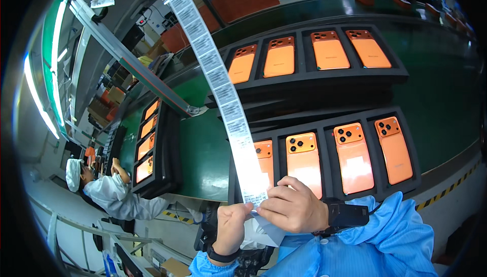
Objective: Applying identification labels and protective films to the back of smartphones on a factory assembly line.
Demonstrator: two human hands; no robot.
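Note:
A long white strip of printed labels [215, 76] runs from the top of the view down to my hands. My left hand [231, 226] pinches its lower end between thumb and fingers. Close beside it, my right hand [297, 206] grips the same end from the right, fingers curled. A loose pale tail of the strip [271, 232] hangs below the right hand. Just beyond my hands lies a black foam tray [327, 163] of orange smartphones, backs up. The strip and my right hand partly cover the leftmost phone [265, 151] and the lower edge of a second phone [303, 157].
Another black tray [314, 85] with several orange phones [329, 51] stands farther back on the green conveyor belt [441, 99]. To the left, a stack of trays [165, 170] sits near a co-worker in a white cap [116, 190]. A metal post [132, 69] rises beside the belt.

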